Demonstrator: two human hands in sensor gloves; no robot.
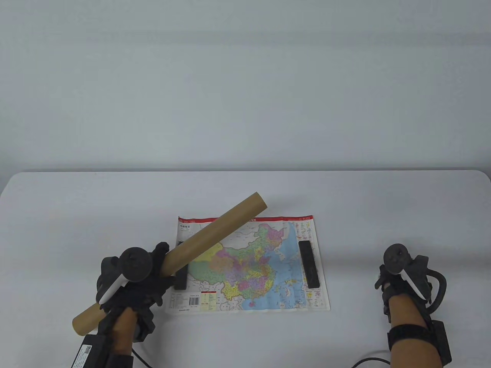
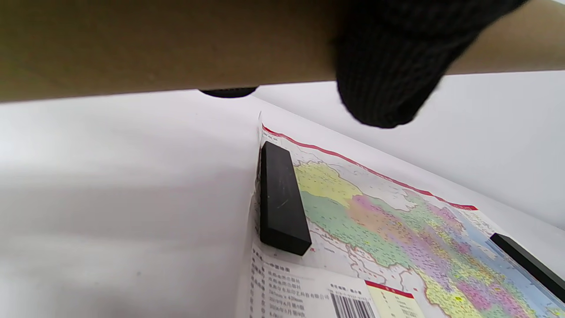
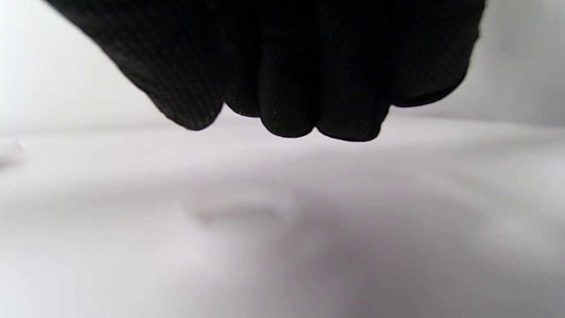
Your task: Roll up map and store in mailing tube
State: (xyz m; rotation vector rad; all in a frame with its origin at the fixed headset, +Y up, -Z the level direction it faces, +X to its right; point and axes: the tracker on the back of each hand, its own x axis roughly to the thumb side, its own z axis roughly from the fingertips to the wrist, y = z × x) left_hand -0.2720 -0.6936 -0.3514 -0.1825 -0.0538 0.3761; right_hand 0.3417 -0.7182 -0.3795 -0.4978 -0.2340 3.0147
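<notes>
A colourful map [image 1: 253, 268] lies flat on the white table [image 1: 76, 214], held down by two black bar weights, one at its left edge [image 1: 181, 276] and one at its right edge [image 1: 309, 264]. My left hand [image 1: 153, 268] grips a brown cardboard mailing tube [image 1: 215, 230] near its lower part and holds it slanted above the map's left side. In the left wrist view the tube [image 2: 176, 44] crosses the top, above the left weight [image 2: 280, 198] and the map [image 2: 397, 234]. My right hand [image 1: 387, 280] is right of the map, fingers [image 3: 287, 88] curled together, holding nothing.
A black device with a label [image 1: 88, 352] and a cable [image 1: 368, 362] lie at the front edge. The table's far edge [image 1: 245, 172] meets a plain pale wall.
</notes>
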